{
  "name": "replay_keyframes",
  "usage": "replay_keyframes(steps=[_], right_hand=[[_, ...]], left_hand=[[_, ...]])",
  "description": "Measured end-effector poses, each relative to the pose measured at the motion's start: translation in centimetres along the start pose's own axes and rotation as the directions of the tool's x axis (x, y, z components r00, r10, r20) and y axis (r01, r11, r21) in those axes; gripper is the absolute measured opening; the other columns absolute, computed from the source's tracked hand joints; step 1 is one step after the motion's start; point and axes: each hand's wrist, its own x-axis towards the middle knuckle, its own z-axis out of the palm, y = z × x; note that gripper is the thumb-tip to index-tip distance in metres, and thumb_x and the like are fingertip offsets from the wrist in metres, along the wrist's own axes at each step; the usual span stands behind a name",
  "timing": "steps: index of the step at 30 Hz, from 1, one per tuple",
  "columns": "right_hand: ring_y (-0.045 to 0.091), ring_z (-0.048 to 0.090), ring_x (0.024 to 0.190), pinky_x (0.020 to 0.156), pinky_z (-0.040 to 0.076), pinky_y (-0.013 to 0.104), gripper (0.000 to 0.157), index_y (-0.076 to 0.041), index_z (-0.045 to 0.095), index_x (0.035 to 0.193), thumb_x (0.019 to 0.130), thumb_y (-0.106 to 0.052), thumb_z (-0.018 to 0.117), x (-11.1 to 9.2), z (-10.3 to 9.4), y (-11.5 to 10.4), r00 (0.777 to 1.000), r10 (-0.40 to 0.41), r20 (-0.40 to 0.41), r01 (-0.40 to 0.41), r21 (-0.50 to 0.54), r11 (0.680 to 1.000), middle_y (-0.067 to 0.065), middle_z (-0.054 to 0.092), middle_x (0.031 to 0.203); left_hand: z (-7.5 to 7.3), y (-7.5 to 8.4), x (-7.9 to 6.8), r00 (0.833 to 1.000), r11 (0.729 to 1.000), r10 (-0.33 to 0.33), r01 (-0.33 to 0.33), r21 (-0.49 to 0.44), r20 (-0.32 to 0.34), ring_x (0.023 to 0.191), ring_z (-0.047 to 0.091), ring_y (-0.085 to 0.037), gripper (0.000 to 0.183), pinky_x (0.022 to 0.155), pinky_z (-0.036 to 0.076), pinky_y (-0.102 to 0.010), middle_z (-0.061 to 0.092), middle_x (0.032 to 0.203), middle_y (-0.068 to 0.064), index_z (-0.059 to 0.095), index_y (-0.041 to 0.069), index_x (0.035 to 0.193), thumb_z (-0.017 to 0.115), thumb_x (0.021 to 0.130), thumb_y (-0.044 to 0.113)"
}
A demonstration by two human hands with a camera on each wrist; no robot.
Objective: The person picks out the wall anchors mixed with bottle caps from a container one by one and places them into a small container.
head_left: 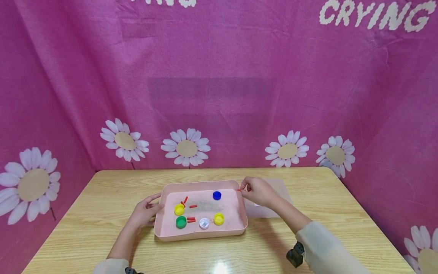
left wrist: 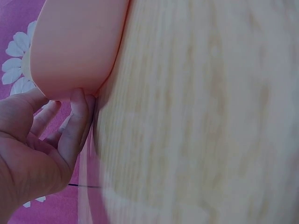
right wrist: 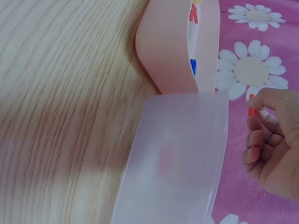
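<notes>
My left hand point(head_left: 143, 214) grips the left end of a shallow pink tray point(head_left: 202, 238); in the left wrist view its fingers point(left wrist: 74, 121) touch the tray's outer end wall. Over the tray's right rim, my right hand point(head_left: 258, 191) pinches a small red stick point(right wrist: 251, 104) between thumb and fingertip. Inside the tray are a blue cap point(head_left: 217, 195), a green cap point(head_left: 181, 222), a clear whitish cap point(head_left: 204, 223) and two yellow caps, one on the left point(head_left: 179, 209) and one on the right point(head_left: 219, 219). Several red sticks point(head_left: 193, 206) lie near the left-hand caps.
A translucent, pale container point(right wrist: 177, 158) stands against the tray's right end, with a blurred reddish patch showing through its side. Both rest on a wooden table point(head_left: 119, 182). Behind the table hangs a magenta cloth point(head_left: 212, 95) with white daisies.
</notes>
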Motion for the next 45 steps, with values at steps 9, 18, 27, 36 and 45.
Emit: replay_keyframes(steps=[9,18,27,36,45], right_hand=[[0.007,0.041,0.054,0.048,0.034,0.02,0.005,-0.008,0.06,0.081,0.08,-0.012,0.063,-0.6,-0.7,1.2,1.0,-0.011,-0.018,0.011,0.009,1.0,-0.002,0.05,0.064],[0.007,0.043,0.055,0.05,0.036,0.02,0.004,-0.008,0.06,0.082,0.08,-0.011,0.062,-1.2,-0.9,2.6,1.0,0.003,-0.013,-0.003,-0.006,1.0,-0.003,0.05,0.062],[0.008,0.042,0.054,0.048,0.036,0.02,0.005,-0.007,0.06,0.08,0.079,-0.01,0.063,-1.7,-1.4,4.0,1.0,0.005,-0.02,-0.006,-0.033,0.999,-0.003,0.049,0.062],[0.008,0.04,0.052,0.046,0.033,0.019,0.004,-0.007,0.059,0.079,0.08,-0.009,0.063,-2.1,-1.5,5.0,1.0,0.022,-0.005,-0.022,-0.036,0.999,-0.003,0.046,0.059],[0.009,0.041,0.054,0.046,0.033,0.02,0.004,-0.005,0.059,0.08,0.08,-0.009,0.062,-2.2,-1.3,5.5,0.999,0.037,0.007,-0.036,-0.035,0.999,0.001,0.048,0.062]], left_hand=[[-0.1,0.1,-0.1,1.0,1.0,0.012,-0.012,0.002,-0.003,0.08,0.06,-0.014,0.052,0.06,0.056,-0.034,0.052,0.124,-0.031,0.038,0.006,0.141,0.055,0.093,0.016],[0.1,0.0,-0.2,1.0,1.0,0.022,-0.022,0.007,-0.005,0.082,0.062,-0.015,0.05,0.061,0.057,-0.035,0.05,0.128,-0.032,0.038,0.005,0.141,0.054,0.094,0.013],[0.1,0.0,0.0,1.0,1.0,0.013,-0.013,0.013,0.0,0.085,0.062,-0.016,0.051,0.063,0.058,-0.037,0.048,0.129,-0.033,0.037,0.006,0.142,0.054,0.094,0.015],[0.0,0.0,0.0,1.0,1.0,0.015,-0.015,0.018,0.0,0.085,0.062,-0.017,0.051,0.062,0.057,-0.036,0.049,0.129,-0.032,0.038,0.006,0.141,0.055,0.094,0.015],[-0.1,-0.1,0.0,1.0,1.0,-0.002,0.002,0.009,0.008,0.085,0.062,-0.017,0.05,0.063,0.058,-0.037,0.047,0.131,-0.032,0.038,0.007,0.141,0.054,0.094,0.015]])
